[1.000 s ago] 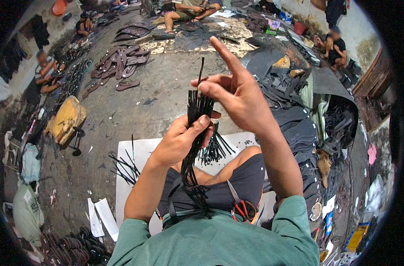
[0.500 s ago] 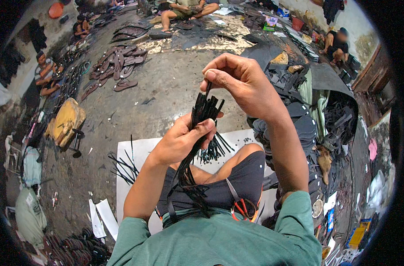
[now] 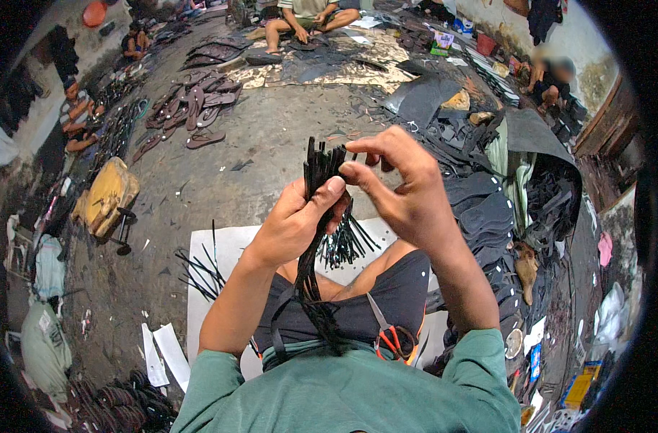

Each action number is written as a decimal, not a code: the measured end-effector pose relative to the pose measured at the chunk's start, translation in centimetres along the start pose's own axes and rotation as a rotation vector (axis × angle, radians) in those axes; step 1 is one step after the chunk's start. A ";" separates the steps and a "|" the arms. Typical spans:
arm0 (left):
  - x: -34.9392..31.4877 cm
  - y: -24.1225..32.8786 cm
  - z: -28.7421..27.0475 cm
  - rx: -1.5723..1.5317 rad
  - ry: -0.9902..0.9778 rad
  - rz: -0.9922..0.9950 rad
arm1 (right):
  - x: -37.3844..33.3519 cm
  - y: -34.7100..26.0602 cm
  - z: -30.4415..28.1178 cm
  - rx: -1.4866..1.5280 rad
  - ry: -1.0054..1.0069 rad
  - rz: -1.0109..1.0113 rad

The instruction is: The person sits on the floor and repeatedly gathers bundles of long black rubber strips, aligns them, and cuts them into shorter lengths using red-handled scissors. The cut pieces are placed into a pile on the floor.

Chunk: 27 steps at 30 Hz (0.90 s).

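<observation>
My left hand (image 3: 289, 225) is closed around a bundle of thin black strips (image 3: 321, 160), their upper ends standing above the thumb. Their long tails hang down over my lap. Just right of the bundle's top is my right hand (image 3: 404, 187), thumb and forefinger apart, fingertips close to the strip ends. Nothing shows between those fingers. Beyond my crossed legs, more black strips (image 3: 349, 247) lie on a white sheet (image 3: 246, 236), and a looser group of strips (image 3: 199, 274) spreads at its left. Scissors with orange-red handles (image 3: 395, 339) rest on my right thigh.
Left of me is a wooden block (image 3: 109, 195). Dark sandal soles (image 3: 192, 105) lie heaped on the floor ahead. Stacked black sole pieces (image 3: 480, 202) and scraps crowd my right side. Several people sit farther off, one person (image 3: 311, 18) straight ahead.
My right hand has come down from above the bundle, where it pinched one raised strip, and its fingers have parted. The left hand keeps its grip. The person ahead has lowered a hand.
</observation>
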<state>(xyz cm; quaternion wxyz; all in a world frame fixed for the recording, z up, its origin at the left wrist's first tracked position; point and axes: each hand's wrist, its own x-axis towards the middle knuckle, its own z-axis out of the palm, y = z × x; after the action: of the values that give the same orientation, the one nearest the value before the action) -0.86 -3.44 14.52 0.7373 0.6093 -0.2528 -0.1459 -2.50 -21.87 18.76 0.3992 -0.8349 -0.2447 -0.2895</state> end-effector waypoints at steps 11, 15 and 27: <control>1.4 1.4 1.1 -0.004 0.010 0.092 | 0.6 -0.6 -0.5 0.059 0.128 -0.025; 1.5 1.7 1.6 -0.012 0.047 0.100 | 1.0 -1.1 -1.4 0.058 0.069 0.028; 1.8 1.8 1.7 -0.066 -0.050 0.101 | 1.1 -0.5 -0.7 0.468 0.066 0.206</control>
<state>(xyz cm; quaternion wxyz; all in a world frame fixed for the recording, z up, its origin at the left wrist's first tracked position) -0.52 -5.41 16.86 0.7570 0.5671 -0.2966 -0.1318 -2.26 -22.00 20.13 0.6168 -0.7303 -0.2056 -0.2096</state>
